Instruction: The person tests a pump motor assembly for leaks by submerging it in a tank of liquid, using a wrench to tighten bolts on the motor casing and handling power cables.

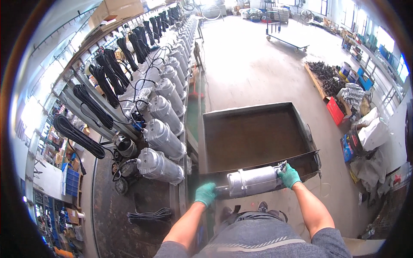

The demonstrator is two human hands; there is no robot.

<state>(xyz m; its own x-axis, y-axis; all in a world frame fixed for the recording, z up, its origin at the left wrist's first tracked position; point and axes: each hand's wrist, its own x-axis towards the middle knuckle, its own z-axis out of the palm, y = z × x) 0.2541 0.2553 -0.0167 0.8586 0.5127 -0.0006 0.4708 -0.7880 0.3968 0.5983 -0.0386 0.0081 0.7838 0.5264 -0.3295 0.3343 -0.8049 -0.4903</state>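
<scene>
A silver-grey cylindrical motor housing [254, 180] lies level across the near edge of a dark metal tank [249, 108] holding brownish liquid. My left hand [205, 193], in a green glove, is closed round the thin shaft at its left end. At the other end my right hand [289, 175], also gloved in green, is wrapped round a fitting whose exact form is partly hidden by the fingers. Both arms reach forward from my body.
At left, a long row of similar grey housings [161, 165] stands on a bench. Black cable coils [77, 135] hang from a rack above. A flat trolley [286, 41] is far ahead. Along the right lie a red box [336, 111], metal parts [322, 77] and white bags [374, 133].
</scene>
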